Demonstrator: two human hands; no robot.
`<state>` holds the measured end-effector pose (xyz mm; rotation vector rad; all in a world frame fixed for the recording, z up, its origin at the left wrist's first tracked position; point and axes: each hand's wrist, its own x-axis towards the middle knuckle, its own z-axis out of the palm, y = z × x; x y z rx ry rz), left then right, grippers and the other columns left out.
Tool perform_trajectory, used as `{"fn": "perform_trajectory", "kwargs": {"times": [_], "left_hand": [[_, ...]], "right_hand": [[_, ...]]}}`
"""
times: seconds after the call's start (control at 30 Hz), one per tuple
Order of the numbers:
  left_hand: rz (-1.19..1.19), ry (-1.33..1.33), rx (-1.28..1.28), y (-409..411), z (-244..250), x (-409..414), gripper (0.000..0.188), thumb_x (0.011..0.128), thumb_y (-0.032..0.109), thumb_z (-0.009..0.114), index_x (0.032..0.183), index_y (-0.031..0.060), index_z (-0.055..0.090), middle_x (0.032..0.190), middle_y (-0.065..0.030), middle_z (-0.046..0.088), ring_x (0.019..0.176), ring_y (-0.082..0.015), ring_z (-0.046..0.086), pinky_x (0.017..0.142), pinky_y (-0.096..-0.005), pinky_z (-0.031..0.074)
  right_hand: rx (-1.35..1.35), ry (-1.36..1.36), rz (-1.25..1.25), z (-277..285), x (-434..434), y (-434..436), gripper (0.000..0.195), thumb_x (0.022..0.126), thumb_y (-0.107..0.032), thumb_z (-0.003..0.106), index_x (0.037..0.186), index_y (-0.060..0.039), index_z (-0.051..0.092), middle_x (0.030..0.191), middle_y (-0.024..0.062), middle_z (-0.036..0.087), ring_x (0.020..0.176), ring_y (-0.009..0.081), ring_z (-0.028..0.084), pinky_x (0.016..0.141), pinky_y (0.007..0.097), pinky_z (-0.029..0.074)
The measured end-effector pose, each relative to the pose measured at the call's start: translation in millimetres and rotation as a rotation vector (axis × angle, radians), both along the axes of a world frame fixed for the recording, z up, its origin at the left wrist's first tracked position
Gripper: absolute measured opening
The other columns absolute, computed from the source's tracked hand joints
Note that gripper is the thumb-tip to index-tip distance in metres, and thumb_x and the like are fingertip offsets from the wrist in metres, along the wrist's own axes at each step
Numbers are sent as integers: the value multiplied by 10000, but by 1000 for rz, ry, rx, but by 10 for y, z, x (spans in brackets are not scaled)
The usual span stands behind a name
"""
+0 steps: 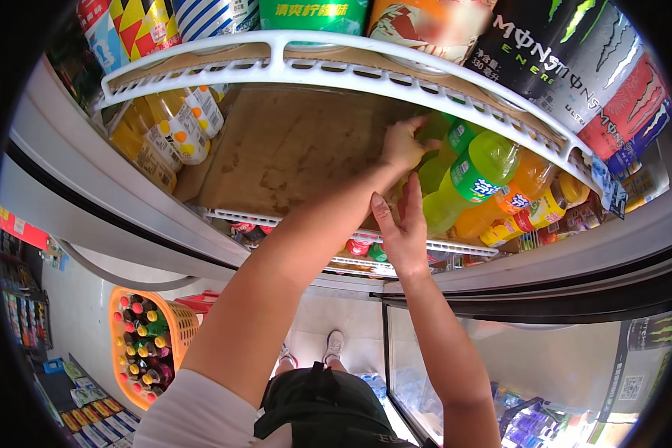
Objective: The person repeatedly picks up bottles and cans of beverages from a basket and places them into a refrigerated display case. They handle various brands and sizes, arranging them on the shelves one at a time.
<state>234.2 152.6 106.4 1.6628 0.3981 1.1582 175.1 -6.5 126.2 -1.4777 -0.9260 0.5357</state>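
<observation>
Inside a refrigerated display case, my left hand (pixel 404 147) reaches deep over a stained brown shelf board (pixel 297 151). Its fingers are at a green soda bottle (pixel 434 127) towards the back; whether they grip it is partly hidden. Lower and nearer to me, my right hand (pixel 404 232) is raised with thumb and fingers apart and nothing in it. It is beside the front green soda bottle (pixel 473 179), at the left side of the bottle rows. Orange soda bottles (pixel 518 190) stand just right of the green ones, then yellow-labelled bottles (pixel 529 215).
A white wire shelf (pixel 277 53) with drink cans (pixel 313 17) hangs above my hands. Juice bottles (pixel 173 126) stand at the shelf's left. On the floor sits an orange basket (pixel 187 322) of capped bottles. An open glass door (pixel 537 358) is at my right.
</observation>
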Motion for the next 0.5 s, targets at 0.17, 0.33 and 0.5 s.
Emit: {"fn": "perform_trajectory", "kwargs": {"times": [0.17,0.33,0.5], "left_hand": [[18,96,12,-33,20,-37,582,659,52,782,1200,31,569,1056,-144,654,963,-218,627,844,-314,492],[-19,243,-51,-3,-52,-83,626,668,-1,772,1239,-10,517,1083,-136,633,985,-206,607,868,-315,497],[-87,175,-124,56,-158,-50,584,676,8,769,1207,-29,531,1070,-132,641,912,-196,632,811,-297,521]], "right_hand": [[36,12,-18,-55,33,-16,882,844,-331,670,1401,102,141,1372,305,338,1263,301,375,1034,345,311],[81,173,42,1,31,-20,847,875,-265,639,1414,91,92,1464,253,176,1373,296,174,1097,377,191],[123,158,49,-2,17,-6,894,861,-325,652,1397,124,95,1427,287,251,1347,301,248,1089,373,220]]}}
